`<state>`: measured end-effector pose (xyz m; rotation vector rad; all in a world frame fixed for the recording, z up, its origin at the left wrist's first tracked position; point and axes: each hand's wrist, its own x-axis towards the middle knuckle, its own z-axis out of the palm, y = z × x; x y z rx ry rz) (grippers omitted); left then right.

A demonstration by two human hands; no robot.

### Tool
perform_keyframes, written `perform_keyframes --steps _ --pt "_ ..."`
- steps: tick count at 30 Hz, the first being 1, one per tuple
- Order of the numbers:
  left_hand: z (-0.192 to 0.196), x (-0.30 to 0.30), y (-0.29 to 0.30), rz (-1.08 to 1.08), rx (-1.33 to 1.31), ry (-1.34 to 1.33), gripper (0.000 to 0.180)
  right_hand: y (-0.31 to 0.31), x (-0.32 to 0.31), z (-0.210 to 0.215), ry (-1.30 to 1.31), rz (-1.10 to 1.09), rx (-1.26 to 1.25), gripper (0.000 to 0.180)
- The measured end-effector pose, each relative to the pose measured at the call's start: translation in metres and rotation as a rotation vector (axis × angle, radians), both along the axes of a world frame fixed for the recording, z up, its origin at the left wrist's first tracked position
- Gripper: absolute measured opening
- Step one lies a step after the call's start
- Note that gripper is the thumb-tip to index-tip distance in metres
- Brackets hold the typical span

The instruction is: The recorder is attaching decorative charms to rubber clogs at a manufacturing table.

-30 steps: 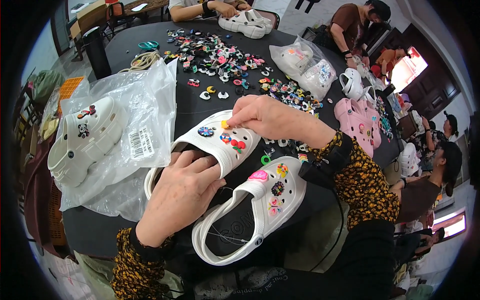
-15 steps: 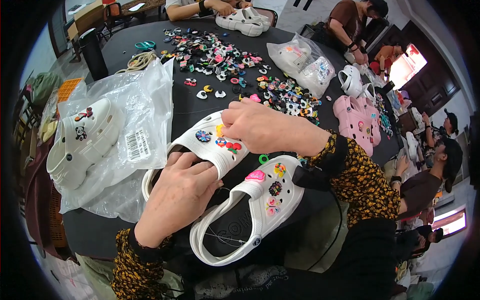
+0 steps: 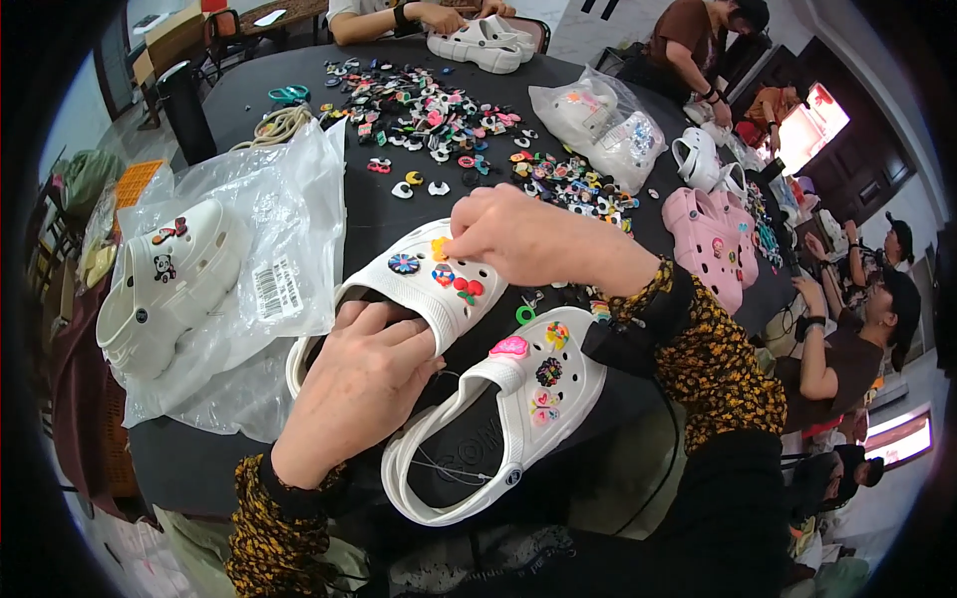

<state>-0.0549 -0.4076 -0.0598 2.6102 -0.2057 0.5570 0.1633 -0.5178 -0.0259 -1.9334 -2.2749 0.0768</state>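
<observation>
"Fingers of the right hand [image 3: 518, 237]; what are they doing?"
"Pinching, it seems, a small yellow charm [image 3: 440, 248] on a white rubber clog with holes [image 3: 411, 288], over the black surface [image 3: 384, 214]; pushing-in step, I think."
"Left hand [image 3: 349, 377]?"
"Inside the clog; fingers mostly hidden, grip unclear; pushing more probably needs steady support underneath."

Light-walled room around a dark surface [image 3: 234, 100].
A pale wall [image 3: 72, 120] lines the left edge; a chair [image 3: 223, 25] and brown table [image 3: 299, 14] stand at upper left. Pale floor [image 3: 586, 45] shows at top centre. Glare fills an opening [image 3: 815, 120] beside dark panelling [image 3: 872, 164] at upper right; a bright window [image 3: 899, 440] sits at lower right.
</observation>
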Motion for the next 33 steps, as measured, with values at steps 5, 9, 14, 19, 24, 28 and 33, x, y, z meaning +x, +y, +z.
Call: perform_keyframes --steps 5,9,14,19,24,28,33 --pt "0.002 -0.001 -0.002 0.006 -0.041 -0.036 0.012 -0.019 0.005 0.011 0.388 -0.169 0.156 0.019" --pt "0.002 -0.001 -0.002 0.012 -0.061 -0.046 0.011 -0.034 -0.016 0.01 0.402 -0.194 0.097 0.02" --pt "0.001 -0.001 -0.002 0.022 -0.073 -0.043 0.014 -0.038 -0.039 0.006 0.307 -0.177 0.083 0.022" --pt "0.0 -0.001 -0.003 0.013 -0.06 -0.057 0.01 -0.038 -0.044 0.001 0.338 -0.213 0.177 0.02" --pt "-0.002 -0.001 -0.002 0.014 -0.075 -0.025 0.01 -0.034 -0.042 0.002 0.545 -0.331 0.073 0.016" --pt "-0.001 -0.001 -0.003 0.01 -0.08 -0.022 0.01 -0.032 -0.04 0.004 0.574 -0.377 -0.04 0.015" --pt "0.003 -0.001 -0.004 0.002 -0.06 -0.015 0.011 -0.036 -0.034 -0.002 0.616 -0.259 0.011 0.017"
